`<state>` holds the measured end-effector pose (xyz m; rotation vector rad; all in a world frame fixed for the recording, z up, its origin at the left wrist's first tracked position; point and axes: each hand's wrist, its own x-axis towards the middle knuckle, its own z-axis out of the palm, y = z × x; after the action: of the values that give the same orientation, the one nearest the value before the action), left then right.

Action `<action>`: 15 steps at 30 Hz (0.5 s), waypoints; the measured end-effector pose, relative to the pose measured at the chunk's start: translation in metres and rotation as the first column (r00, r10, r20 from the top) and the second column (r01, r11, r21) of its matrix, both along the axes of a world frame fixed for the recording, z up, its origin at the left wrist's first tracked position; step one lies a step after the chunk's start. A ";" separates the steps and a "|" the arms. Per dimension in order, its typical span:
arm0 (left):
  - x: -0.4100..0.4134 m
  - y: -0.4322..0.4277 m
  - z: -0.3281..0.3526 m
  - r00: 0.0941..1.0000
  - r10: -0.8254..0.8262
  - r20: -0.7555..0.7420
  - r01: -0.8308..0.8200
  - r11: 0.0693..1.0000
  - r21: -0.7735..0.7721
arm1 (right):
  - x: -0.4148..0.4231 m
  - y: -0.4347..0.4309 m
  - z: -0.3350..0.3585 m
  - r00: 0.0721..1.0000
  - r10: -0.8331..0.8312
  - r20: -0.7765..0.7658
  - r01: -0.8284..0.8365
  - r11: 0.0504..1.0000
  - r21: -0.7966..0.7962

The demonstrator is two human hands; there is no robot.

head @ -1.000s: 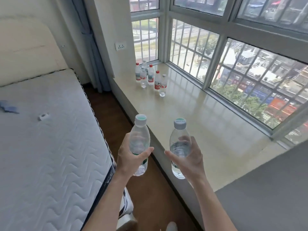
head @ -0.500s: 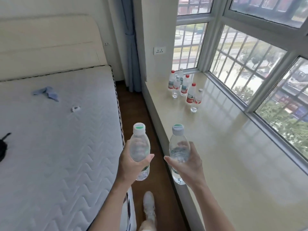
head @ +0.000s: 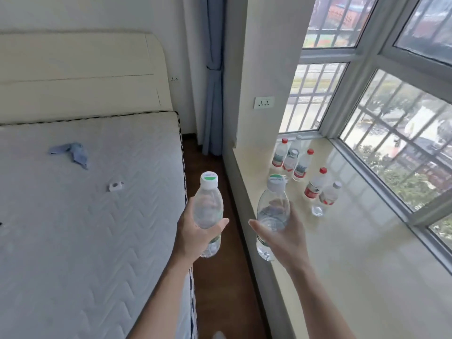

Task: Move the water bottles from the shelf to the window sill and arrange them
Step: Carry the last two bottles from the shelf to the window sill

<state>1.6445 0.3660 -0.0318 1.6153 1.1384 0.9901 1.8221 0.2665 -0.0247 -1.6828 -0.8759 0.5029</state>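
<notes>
My left hand (head: 193,237) grips a clear water bottle (head: 208,209) with a green-and-white cap, upright over the floor gap beside the bed. My right hand (head: 286,236) holds a second clear bottle (head: 272,214) with a pale cap, upright above the near edge of the beige window sill (head: 354,253). Several bottles stand grouped at the sill's far end: red-capped ones (head: 315,183) and white-capped ones (head: 329,195), close to the corner of the window.
A bed with a white quilted mattress (head: 85,228) fills the left; a blue cloth (head: 73,152) and a small white object (head: 116,185) lie on it. A narrow strip of brown floor (head: 220,289) runs between bed and sill. A grey-blue curtain (head: 212,94) hangs ahead.
The view has swung left and moved forward along the sill; the grouped bottles are now much nearer. Both hands still hold their bottles upright in front of me.
</notes>
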 end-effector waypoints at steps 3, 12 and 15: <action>0.005 0.045 0.001 1.000 0.017 0.022 -0.016 1.000 -0.020 | 0.006 0.046 -0.001 1.000 0.012 -0.021 -0.012 1.000 0.004; 0.024 0.140 -0.012 0.999 0.035 0.004 -0.035 0.997 -0.062 | 0.039 0.149 -0.017 0.998 0.007 -0.058 -0.010 0.999 -0.049; 0.043 0.173 -0.017 0.999 0.035 -0.003 -0.035 0.998 -0.056 | 0.058 0.185 -0.023 0.998 0.007 -0.057 -0.010 0.999 -0.037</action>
<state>1.6872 0.5385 -0.0487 1.5568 1.1898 0.9701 1.8798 0.4518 -0.0473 -1.6913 -0.8369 0.5739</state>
